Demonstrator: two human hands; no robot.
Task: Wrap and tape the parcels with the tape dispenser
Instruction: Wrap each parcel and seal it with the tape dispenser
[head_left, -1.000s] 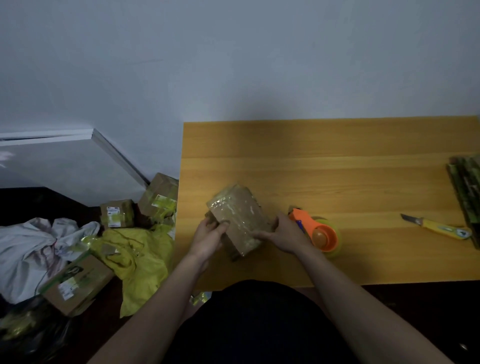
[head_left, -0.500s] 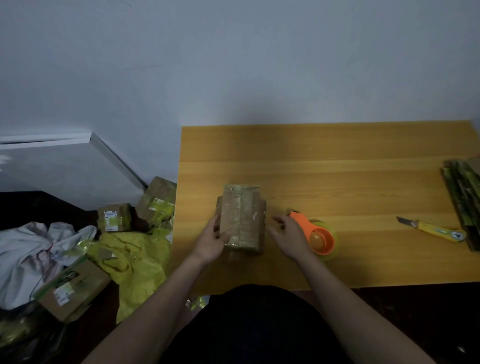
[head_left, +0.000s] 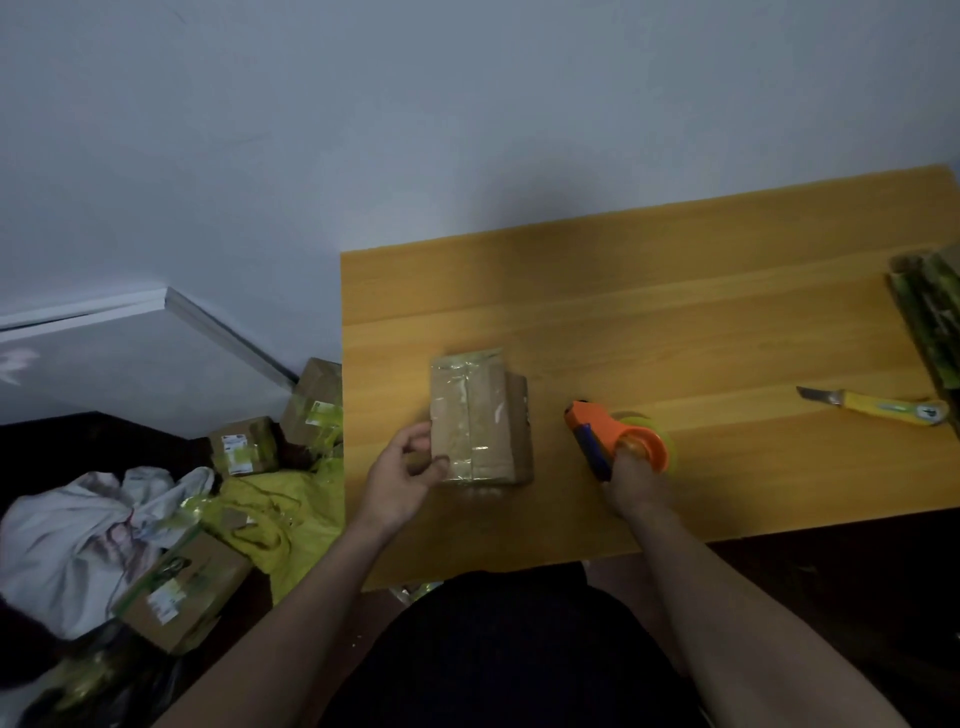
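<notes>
Both hands were at work on the bench (head_left: 675, 322): the left hand (head_left: 402, 475) had its fingers curled against the near left corner of the parcel (head_left: 480, 418), steadying it, while the right hand (head_left: 631, 480) was wrapped around the handle of the orange tape dispenser (head_left: 615, 441), which sat on the wood just right of the parcel and apart from it. The parcel lay flat near the left edge, its brown card already glossy with clear tape over much of the top, so this one looked well on, with perhaps another pass or two left. A yellow utility knife (head_left: 878, 410) lay well off to the right, near a dark stack (head_left: 930, 317) cut off by the frame. On the floor to the left sat several taped boxes (head_left: 244, 447) among yellow bags (head_left: 270, 514) and a white bundle (head_left: 78, 540); whether those were finished I could not tell. Dim light hid the tape's free end and the right fingertips.
</notes>
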